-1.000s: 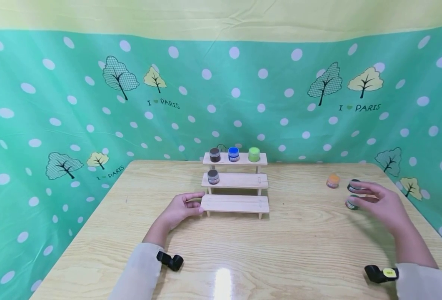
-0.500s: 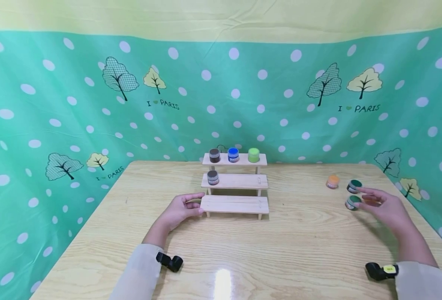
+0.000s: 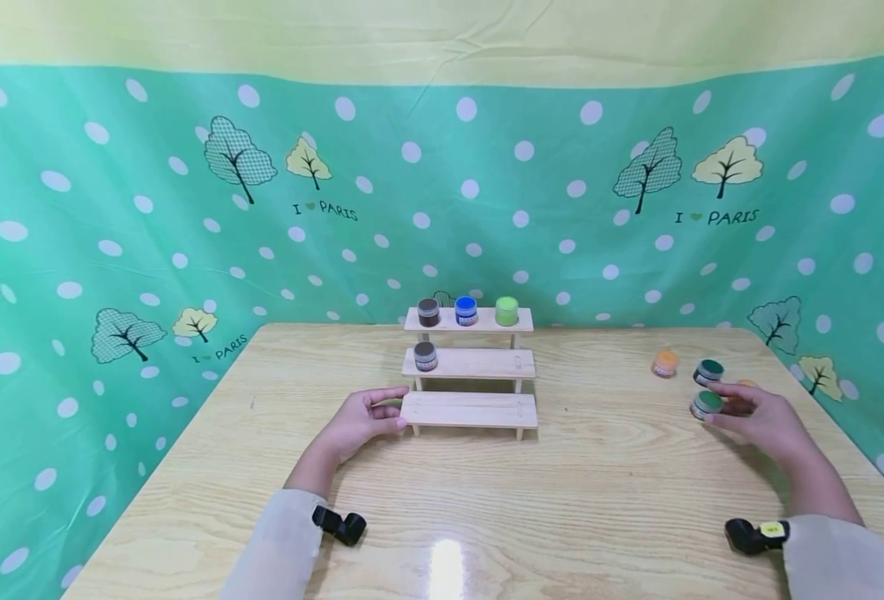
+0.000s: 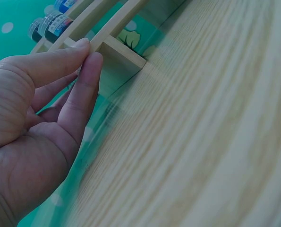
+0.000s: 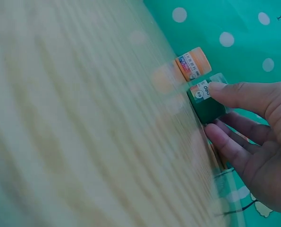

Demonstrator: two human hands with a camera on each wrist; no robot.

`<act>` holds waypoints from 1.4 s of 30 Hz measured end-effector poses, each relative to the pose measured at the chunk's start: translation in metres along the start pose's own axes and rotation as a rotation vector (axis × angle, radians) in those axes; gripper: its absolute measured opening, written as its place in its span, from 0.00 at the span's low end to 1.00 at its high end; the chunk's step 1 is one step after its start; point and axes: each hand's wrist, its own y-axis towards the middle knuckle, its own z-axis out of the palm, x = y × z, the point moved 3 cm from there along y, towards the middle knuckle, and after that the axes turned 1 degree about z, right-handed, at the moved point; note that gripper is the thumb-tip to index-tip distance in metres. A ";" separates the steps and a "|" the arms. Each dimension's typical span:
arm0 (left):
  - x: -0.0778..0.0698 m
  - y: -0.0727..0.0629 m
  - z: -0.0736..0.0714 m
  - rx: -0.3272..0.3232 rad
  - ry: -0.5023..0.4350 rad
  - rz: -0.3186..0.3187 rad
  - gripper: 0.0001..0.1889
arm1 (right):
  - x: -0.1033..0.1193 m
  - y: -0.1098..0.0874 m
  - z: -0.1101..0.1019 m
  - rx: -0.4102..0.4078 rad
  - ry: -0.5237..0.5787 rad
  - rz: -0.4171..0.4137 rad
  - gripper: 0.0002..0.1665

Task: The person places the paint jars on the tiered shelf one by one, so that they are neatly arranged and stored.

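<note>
At the left end of the three-tier wooden display stand [image 3: 468,410], my left hand [image 3: 359,425] pinches the bottom shelf's corner between thumb and finger. The left wrist view shows the thumb and forefinger [image 4: 86,71] meeting at that corner. Over on the right, my right hand [image 3: 767,421] has thumb and fingers on either side of a green paint jar [image 3: 706,405], which stands on the table. In the right wrist view the thumb presses the side of this green jar [image 5: 208,106]. A dark green jar [image 3: 708,372] stands just behind it.
Black [image 3: 428,312], blue [image 3: 466,311] and light green jars [image 3: 506,311] line the top shelf. A grey-lidded jar [image 3: 425,356] sits on the middle shelf's left end. An orange jar [image 3: 664,364] stands right of the stand; another orange top [image 3: 747,384] shows behind my right hand. A polka-dot curtain [image 3: 382,183] hangs behind.
My right hand has come down from over the two green jars and closed its fingers about the nearer one. The left hand stays at the stand.
</note>
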 end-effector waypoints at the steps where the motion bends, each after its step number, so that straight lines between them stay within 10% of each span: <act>1: 0.000 0.000 0.000 0.000 -0.001 0.001 0.33 | -0.001 0.001 0.001 -0.003 0.002 0.004 0.45; 42: -0.002 0.000 0.001 -0.025 0.007 -0.015 0.33 | 0.065 0.001 0.012 -0.040 0.144 -0.109 0.41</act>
